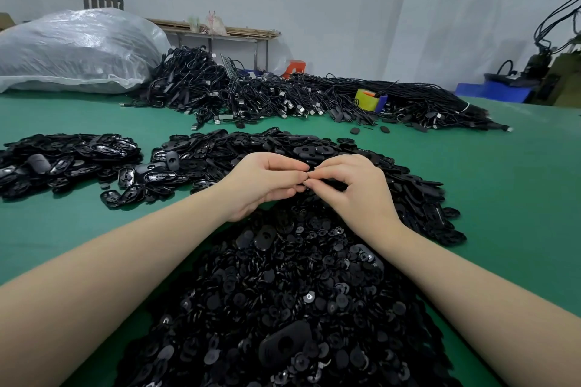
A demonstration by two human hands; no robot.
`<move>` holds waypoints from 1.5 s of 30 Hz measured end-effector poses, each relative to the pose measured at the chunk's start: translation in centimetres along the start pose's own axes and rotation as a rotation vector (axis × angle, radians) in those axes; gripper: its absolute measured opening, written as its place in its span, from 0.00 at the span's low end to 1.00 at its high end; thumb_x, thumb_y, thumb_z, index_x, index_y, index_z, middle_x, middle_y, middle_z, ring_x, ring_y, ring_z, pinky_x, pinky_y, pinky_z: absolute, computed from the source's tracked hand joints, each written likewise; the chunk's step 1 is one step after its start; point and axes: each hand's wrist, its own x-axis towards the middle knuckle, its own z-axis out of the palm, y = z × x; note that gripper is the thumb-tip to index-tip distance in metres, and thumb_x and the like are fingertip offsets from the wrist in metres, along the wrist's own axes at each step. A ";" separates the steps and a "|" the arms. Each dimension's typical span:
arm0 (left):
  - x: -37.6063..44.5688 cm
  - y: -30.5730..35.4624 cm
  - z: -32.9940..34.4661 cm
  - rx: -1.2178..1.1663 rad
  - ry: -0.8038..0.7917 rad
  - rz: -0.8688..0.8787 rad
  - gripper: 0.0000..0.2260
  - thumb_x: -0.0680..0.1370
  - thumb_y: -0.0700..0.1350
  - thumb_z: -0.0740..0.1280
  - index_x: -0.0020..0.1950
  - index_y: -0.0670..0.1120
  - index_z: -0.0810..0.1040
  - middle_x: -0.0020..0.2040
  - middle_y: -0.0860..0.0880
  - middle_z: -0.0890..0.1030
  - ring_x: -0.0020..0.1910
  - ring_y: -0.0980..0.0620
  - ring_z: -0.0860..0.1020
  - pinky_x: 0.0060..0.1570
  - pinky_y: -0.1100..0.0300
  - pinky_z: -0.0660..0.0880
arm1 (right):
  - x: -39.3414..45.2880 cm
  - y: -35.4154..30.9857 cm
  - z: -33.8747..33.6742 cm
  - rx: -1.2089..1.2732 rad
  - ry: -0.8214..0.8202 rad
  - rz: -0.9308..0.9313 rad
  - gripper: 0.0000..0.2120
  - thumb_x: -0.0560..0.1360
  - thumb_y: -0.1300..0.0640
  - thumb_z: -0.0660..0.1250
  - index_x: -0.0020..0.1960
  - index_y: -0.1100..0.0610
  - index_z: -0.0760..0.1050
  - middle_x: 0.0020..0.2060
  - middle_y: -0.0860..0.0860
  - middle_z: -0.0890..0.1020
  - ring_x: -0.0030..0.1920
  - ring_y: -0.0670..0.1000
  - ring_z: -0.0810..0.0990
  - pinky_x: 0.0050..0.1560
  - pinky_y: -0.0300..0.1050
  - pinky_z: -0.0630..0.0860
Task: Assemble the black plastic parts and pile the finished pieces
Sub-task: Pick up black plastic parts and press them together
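left hand (262,184) and right hand (352,185) curled, fingertips pinching one black part (311,169)

a small factory assembly room. heaps of black plastic parts (283,308) and bundled cables (251,94) cover a green worktable (78,223). a machine (559,72) stands behind

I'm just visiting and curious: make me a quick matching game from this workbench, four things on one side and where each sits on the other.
Things:
1. small round black parts
2. tangled black cables
3. clear plastic sack
4. yellow tape roll

Places:
A. far left corner of the table
B. heaped nearest the person, between the forearms
C. resting among the cables at the right
D. piled across the table's far middle

Pairs: 1-B, 2-D, 3-A, 4-C
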 end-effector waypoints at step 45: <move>-0.5 0.4 0.0 -0.063 -0.034 0.000 0.07 0.76 0.36 0.71 0.48 0.47 0.85 0.44 0.46 0.87 0.42 0.54 0.86 0.36 0.68 0.79 | -0.1 -0.4 0.0 0.175 0.045 0.063 0.05 0.72 0.57 0.75 0.46 0.47 0.84 0.40 0.37 0.81 0.44 0.40 0.78 0.46 0.33 0.72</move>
